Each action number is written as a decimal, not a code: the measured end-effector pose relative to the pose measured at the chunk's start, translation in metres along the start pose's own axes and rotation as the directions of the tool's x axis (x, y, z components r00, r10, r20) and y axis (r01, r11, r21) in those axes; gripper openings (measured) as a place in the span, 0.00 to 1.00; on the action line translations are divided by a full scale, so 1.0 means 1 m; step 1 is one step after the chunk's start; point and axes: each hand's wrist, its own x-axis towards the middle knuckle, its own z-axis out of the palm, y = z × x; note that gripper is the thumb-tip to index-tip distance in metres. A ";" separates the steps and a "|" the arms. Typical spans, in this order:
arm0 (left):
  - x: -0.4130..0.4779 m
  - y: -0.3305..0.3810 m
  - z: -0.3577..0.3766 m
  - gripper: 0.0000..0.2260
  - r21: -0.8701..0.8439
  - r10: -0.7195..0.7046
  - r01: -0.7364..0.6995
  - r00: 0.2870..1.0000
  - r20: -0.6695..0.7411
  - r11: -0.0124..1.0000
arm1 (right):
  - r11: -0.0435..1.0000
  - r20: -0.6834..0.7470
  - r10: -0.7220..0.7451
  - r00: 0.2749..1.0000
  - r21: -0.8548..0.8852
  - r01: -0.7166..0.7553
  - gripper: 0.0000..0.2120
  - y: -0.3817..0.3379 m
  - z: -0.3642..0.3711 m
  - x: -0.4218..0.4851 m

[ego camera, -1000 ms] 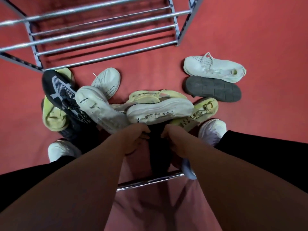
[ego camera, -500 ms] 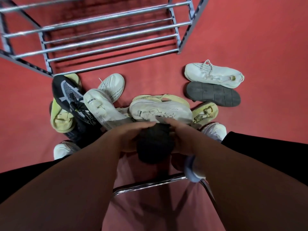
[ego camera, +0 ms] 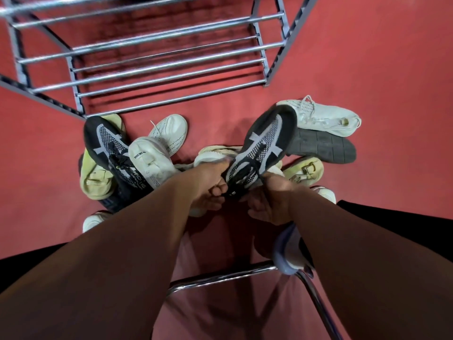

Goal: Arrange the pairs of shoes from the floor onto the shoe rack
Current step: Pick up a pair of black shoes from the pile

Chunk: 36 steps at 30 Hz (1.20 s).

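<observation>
A black and grey knit sneaker (ego camera: 263, 146) is lifted above the pile, toe pointing up and to the right. My left hand (ego camera: 210, 185) grips its near end, and my right hand (ego camera: 272, 200) holds the same end from the right. Its matching black and grey sneaker (ego camera: 107, 146) lies at the left of the pile on a pale yellow shoe (ego camera: 96, 173). A white sneaker (ego camera: 152, 160) leans beside it, with another white shoe (ego camera: 169, 131) behind. The metal shoe rack (ego camera: 152, 57) stands beyond the pile with bare bars.
On the red floor at right lie a white laced sneaker (ego camera: 321, 116), a dark sole (ego camera: 321, 148) turned upward and a pale yellow shoe (ego camera: 302, 170). White toes (ego camera: 94, 220) show beside my legs. A chrome tube frame (ego camera: 220, 277) crosses near my feet.
Both hands pulled a black and grey sneaker out from under the pile and raised it, toe now pointing up toward the right. The view has tilted slightly toward the rack.
</observation>
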 end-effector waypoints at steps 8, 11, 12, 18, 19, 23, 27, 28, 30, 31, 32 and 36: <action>0.006 0.018 -0.012 0.35 0.564 0.192 -0.042 0.959 -0.210 0.825 | 0.989 -0.207 -0.073 0.976 0.112 0.098 0.16 0.009 -0.011 0.025; 0.007 0.021 -0.004 0.32 0.498 0.148 -0.073 0.982 -0.114 0.864 | 0.959 -0.333 -0.170 0.927 0.161 0.234 0.17 -0.006 -0.012 0.025; 0.006 0.022 -0.001 0.32 0.445 0.105 -0.065 0.992 -0.067 0.893 | 0.953 -0.385 -0.208 0.899 0.126 0.274 0.15 -0.012 -0.013 0.027; -0.007 0.036 -0.001 0.28 -0.120 0.175 -0.158 0.972 0.154 0.980 | 0.916 -0.340 -0.319 0.885 0.130 0.380 0.18 -0.045 -0.001 0.019; -0.006 0.040 -0.002 0.29 -0.171 0.209 -0.187 0.971 0.119 0.967 | 0.910 -0.359 -0.344 0.867 0.098 0.402 0.16 -0.052 -0.003 0.016; 0.003 0.046 -0.003 0.20 -0.340 0.281 -0.302 0.953 -0.109 0.891 | 0.828 -0.452 -0.546 0.706 -0.422 0.370 0.08 -0.070 -0.035 0.014; 0.009 0.053 -0.003 0.18 -0.362 0.290 -0.314 0.950 -0.120 0.878 | 0.457 -0.348 -0.691 0.634 -0.889 0.010 0.18 -0.090 -0.070 0.024; 0.008 0.056 -0.003 0.18 -0.300 0.294 -0.308 0.951 -0.092 0.903 | 0.391 -0.325 -0.694 0.643 -0.919 -0.042 0.23 -0.095 -0.075 0.028; 0.009 0.061 -0.004 0.14 -0.181 0.307 -0.311 0.950 -0.049 0.933 | 0.280 -0.291 -0.677 0.676 -0.951 -0.128 0.29 -0.102 -0.083 0.043; 0.012 0.063 -0.006 0.10 -0.155 0.315 -0.321 0.947 -0.061 0.934 | 0.227 -0.274 -0.692 0.668 -0.961 -0.158 0.30 -0.103 -0.085 0.052; 0.014 0.064 -0.007 0.07 -0.148 0.326 -0.336 0.941 -0.088 0.930 | 0.186 -0.267 -0.723 0.638 -0.964 -0.192 0.29 -0.102 -0.085 0.059; 0.020 0.062 -0.011 0.04 -0.207 0.365 -0.381 0.924 -0.115 0.901 | 0.085 -0.209 -0.852 0.480 -0.960 -0.268 0.24 -0.086 -0.092 0.078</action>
